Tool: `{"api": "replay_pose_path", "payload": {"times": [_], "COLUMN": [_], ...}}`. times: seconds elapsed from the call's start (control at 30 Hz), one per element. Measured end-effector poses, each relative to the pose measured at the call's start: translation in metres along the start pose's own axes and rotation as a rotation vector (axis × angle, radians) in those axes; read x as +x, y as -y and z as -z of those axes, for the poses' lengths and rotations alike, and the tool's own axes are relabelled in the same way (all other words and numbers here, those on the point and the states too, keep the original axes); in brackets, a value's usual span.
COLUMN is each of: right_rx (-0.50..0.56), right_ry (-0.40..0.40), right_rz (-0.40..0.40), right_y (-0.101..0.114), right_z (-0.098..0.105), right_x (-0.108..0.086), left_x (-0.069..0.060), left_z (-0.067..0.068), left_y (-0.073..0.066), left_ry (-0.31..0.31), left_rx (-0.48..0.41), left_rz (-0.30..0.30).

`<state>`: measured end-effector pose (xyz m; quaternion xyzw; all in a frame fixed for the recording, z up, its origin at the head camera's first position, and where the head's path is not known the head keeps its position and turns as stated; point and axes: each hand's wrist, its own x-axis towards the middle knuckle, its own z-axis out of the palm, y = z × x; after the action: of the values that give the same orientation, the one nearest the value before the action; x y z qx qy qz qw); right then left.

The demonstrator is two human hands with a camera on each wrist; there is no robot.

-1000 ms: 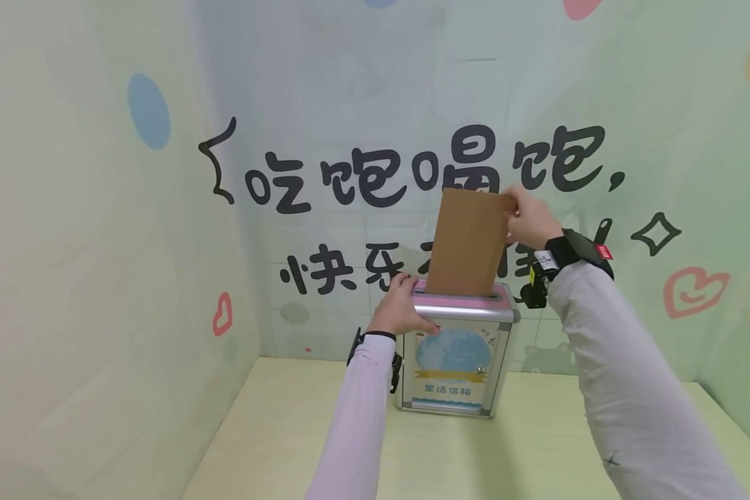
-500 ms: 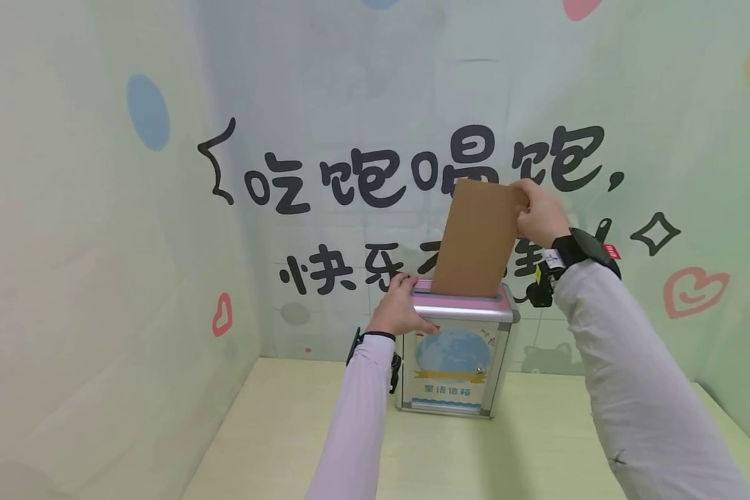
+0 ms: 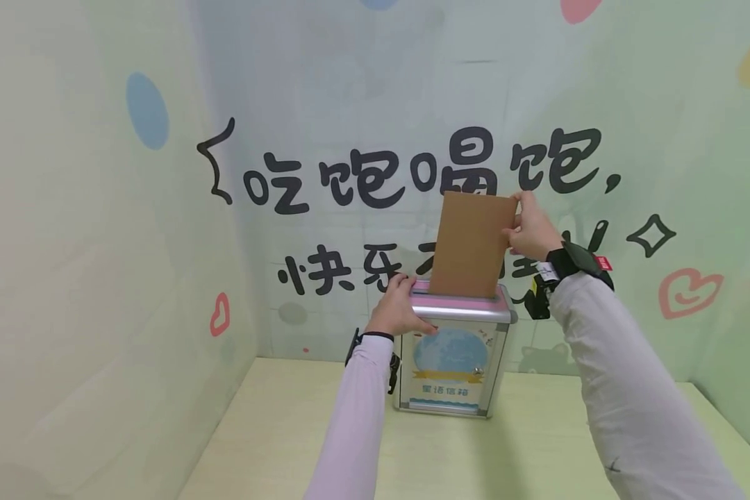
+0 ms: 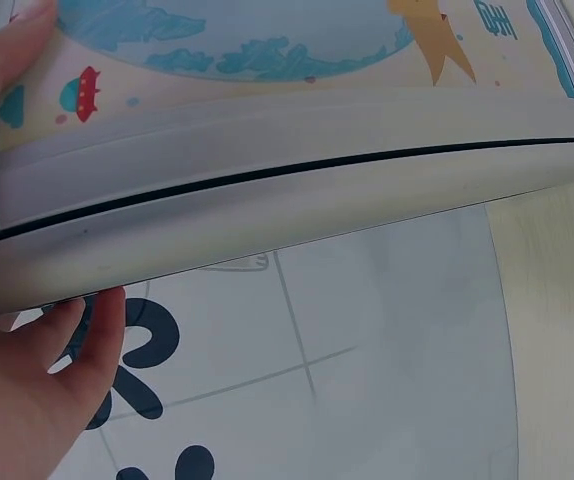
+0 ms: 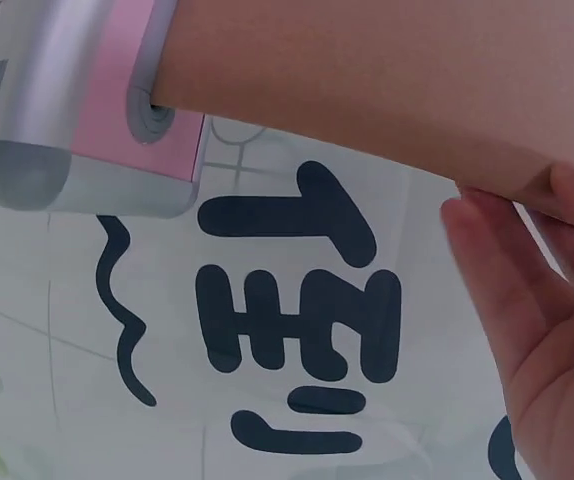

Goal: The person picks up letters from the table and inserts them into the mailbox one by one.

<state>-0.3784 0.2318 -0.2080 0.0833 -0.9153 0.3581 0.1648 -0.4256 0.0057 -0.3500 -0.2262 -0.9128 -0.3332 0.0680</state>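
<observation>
A metal-framed mailbox (image 3: 494, 375) with a pink slotted top stands on the table, a blue globe picture on its front. My left hand (image 3: 395, 309) grips its upper left corner, thumb on the front and fingers over the top. In the left wrist view, the fingertips of the left hand (image 4: 57, 370) reach behind the box's silver edge. A brown envelope (image 3: 471, 243) stands nearly upright with its lower end in the slot. My right hand (image 3: 533, 229) pinches its upper right edge. In the right wrist view, the thumb of the right hand (image 5: 537, 290) lies over the envelope's edge.
Behind the mailbox rises a pale wall (image 3: 362, 90) with large black lettering. Side walls close in the pale wooden table (image 3: 287, 430) at left and right. A camera and dark band sit on each wrist.
The envelope rose a little and leaned right, then came back left and lower. My right hand moved with it and now holds it lower on its right edge. My left hand stays in place.
</observation>
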Motion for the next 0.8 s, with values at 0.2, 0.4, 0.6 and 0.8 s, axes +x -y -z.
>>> {"api": "replay_pose_path", "payload": {"times": [0.2, 0.4, 0.6, 0.8], "right_rx": [0.077, 0.067, 0.090, 0.137], "right_ry": [0.099, 0.218, 0.128, 0.044], "right_rz": [-0.093, -0.105, -0.075, -0.053], "right_y": [-0.011, -0.035, -0.042, -0.036], "right_z": [-0.009, -0.028, -0.033, -0.023], "right_x": [-0.001, -0.011, -0.015, -0.017], "left_x": [0.001, 0.000, -0.001, -0.002], "left_z": [-0.001, 0.000, 0.002, 0.002], "left_y": [0.000, 0.000, -0.003, -0.003], "left_ry": [-0.001, -0.001, 0.007, -0.003], "left_rx": [-0.002, -0.006, -0.010, -0.006], "left_rz": [0.000, -0.001, 0.005, 0.002]}}
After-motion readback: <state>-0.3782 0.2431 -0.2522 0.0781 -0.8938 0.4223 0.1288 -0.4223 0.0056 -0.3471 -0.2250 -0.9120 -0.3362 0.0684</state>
